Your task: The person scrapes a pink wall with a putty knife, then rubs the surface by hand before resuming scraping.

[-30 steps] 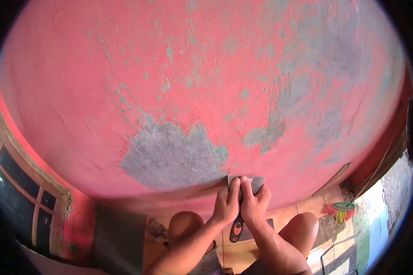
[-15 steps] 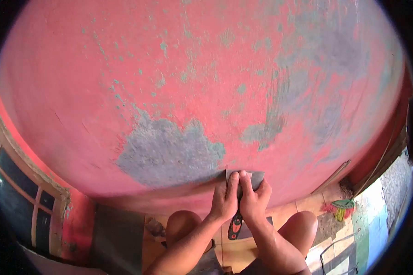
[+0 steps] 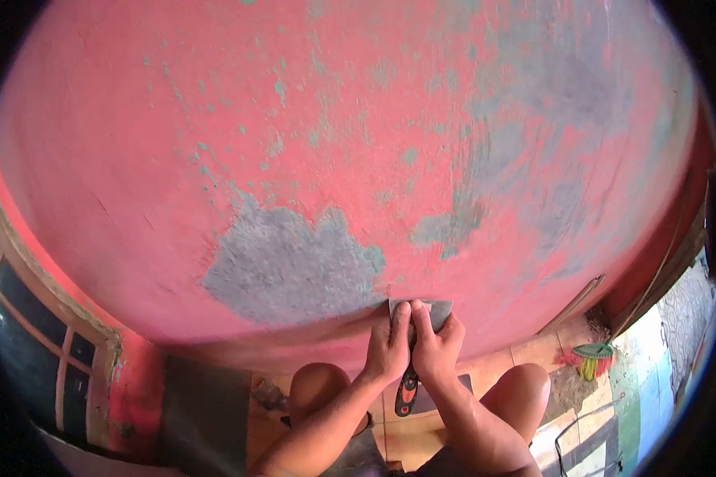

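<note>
Both of my hands grip one scraper point(image 3: 406, 392) with a wide metal blade and a black and orange handle pointing down toward me. My left hand point(image 3: 387, 343) wraps its left side and my right hand point(image 3: 440, 343) its right side, thumbs side by side on the blade. The blade's upper edge meets the lower part of the pink wall point(image 3: 318, 159). Just left of the blade is a large bare grey patch point(image 3: 286, 266). Smaller greenish-grey spots and streaks mark the paint above and to the right.
A broom point(image 3: 593, 358) with green, yellow and red bristles lies on the tiled floor point(image 3: 493, 366) at the right. Close to the wall's base are thin strips point(image 3: 573, 306). At the left stands a framed window point(image 3: 36, 318). My knees are bent on either side of my arms.
The view has shifted slightly, and the blade sits a touch lower and further left in the picture. Both hands keep the same grip on the scraper.
</note>
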Motion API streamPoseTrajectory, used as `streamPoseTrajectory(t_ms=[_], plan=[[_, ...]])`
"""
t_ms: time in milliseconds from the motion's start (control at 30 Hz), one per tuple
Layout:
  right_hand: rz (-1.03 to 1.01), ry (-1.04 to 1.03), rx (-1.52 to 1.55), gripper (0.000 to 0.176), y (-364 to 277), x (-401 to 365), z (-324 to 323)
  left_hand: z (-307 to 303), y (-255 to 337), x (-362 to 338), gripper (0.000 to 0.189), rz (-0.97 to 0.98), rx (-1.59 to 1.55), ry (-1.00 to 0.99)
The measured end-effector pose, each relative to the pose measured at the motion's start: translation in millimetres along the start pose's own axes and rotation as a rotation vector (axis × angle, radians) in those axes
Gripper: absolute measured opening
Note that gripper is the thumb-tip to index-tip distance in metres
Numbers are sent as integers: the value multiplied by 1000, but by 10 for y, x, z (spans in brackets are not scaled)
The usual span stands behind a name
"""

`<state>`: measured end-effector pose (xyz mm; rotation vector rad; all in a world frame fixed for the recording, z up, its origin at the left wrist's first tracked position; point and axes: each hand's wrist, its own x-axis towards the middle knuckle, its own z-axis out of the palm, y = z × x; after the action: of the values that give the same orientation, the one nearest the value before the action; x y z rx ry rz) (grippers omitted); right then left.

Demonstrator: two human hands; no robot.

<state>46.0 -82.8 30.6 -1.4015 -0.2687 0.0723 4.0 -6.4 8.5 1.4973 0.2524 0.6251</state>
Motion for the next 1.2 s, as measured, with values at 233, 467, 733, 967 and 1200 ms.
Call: streamPoseTrajectory(t_ms=[233,467,733,967,1200], plan=[[46,-17,-11,26,-51,-30,-41,-12,-50,0,48,-26,57,4],[-34,0,26,25,-41,24,-1,16,19,68,48,55,23,5],[-36,2,52,26,-9,38,35,-2,-15,66,49,63,47,18],[-52,21,40,27,-46,49,36,-12,128,82,48,73,29,-7],[-43,2,16,27,-35,46,30,-34,-67,54,52,100,117,40]])
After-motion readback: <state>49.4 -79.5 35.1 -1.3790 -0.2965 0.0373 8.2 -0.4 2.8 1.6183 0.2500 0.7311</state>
